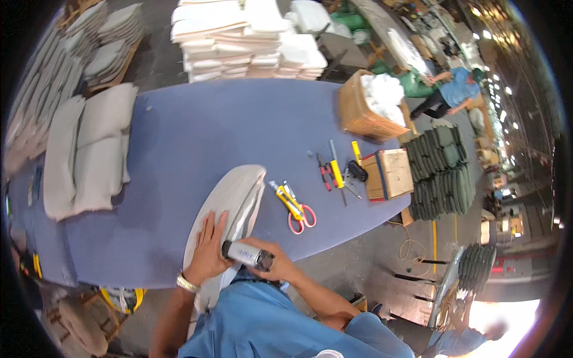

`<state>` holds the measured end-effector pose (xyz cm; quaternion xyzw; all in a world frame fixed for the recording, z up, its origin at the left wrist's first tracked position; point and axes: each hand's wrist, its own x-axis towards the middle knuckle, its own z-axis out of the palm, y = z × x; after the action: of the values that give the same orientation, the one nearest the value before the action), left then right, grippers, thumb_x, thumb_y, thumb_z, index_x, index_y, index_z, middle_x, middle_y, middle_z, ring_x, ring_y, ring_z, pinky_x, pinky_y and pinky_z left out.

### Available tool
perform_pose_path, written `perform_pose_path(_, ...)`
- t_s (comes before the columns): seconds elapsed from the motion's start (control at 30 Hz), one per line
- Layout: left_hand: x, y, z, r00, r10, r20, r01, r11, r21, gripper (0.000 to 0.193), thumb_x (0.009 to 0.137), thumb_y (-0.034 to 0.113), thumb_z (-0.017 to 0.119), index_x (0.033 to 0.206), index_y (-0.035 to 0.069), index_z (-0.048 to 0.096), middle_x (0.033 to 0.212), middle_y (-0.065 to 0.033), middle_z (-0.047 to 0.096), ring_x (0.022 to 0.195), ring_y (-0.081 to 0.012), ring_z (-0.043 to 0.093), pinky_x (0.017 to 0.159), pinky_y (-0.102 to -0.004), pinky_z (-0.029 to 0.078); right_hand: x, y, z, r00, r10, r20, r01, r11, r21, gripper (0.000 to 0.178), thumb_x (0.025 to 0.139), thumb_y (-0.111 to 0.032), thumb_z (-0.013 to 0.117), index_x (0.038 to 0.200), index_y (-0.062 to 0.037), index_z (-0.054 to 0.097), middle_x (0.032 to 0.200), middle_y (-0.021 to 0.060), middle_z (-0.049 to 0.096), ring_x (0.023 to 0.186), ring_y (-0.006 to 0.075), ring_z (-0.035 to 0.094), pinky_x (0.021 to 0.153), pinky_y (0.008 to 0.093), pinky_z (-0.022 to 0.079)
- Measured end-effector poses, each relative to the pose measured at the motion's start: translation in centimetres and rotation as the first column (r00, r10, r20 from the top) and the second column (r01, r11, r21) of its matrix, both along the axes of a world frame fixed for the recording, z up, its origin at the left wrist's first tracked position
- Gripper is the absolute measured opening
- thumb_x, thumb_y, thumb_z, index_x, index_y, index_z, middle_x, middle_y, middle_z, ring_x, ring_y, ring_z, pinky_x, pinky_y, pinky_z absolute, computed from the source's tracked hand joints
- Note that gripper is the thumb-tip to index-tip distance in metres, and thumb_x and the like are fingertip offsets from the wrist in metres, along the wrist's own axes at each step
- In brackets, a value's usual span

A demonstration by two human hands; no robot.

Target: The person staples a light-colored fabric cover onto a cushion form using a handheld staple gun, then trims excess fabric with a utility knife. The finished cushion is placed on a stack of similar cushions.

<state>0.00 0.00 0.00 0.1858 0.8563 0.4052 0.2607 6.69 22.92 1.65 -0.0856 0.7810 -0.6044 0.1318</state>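
A padded grey fabric piece [230, 188], cushion-like with an open edge showing white inside, lies at the table's near edge against my body. Flat on its top rests my left hand [206, 247], fingers stretched out. My right hand [280, 261] is wrapped around a silver-and-black handheld tool [246, 253], whose exact kind I cannot make out. The tool sits over the piece's right edge, its black end close to my left hand. Its contact with the fabric is hidden. Right of the piece lie a yellow utility knife [288, 200] and scissors with pinkish-red handles [296, 225].
Pliers [324, 173], a yellow-and-blue tool [336, 173] and a small box [391, 174] lie at the table's right. Behind them stands a carton of white stuffing [358, 116]. Grey padded pieces [95, 149] are stacked at left. Another person [453, 89] is at far right.
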Motion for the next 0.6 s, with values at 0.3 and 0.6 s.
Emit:
perform_pose_path(0.3, 3.1, -5.0, -4.9, 0.935, 0.214, 0.282, -0.255, 0.960, 0.117, 0.065, 0.111, 0.049, 0.032, 0.165, 0.015, 0.020, 0.172, -0.0180, 0.011, 0.160, -0.0306, 0.003, 0.127, -0.0511, 0.007, 0.6, -0.9, -1.0, 0.995, -0.032, -0.094, 0.032, 0.999, 0.005, 0.061, 0.073, -0.006, 0.077, 0.132, -0.0052, 0.062, 0.121, 0.0187, 0.070, 0.111, 0.0338, 0.071, 0.097, 0.0389, 0.053)
perform_pose_path(0.6, 4.7, -1.9, 0.7, 0.994, 0.106, 0.036, -0.105, 0.994, -0.029, 0.092, 0.098, 0.057, 0.055, 0.165, 0.010, 0.013, 0.170, -0.0258, 0.010, 0.158, -0.0406, 0.003, 0.125, -0.0579, 0.013, 0.3, -0.8, 1.5, 0.999, -0.040, -0.015, 0.041, 0.997, 0.068, 0.058, 0.072, -0.006, 0.076, 0.129, -0.0042, 0.063, 0.115, 0.0188, 0.071, 0.106, 0.0351, 0.072, 0.091, 0.0381, 0.055)
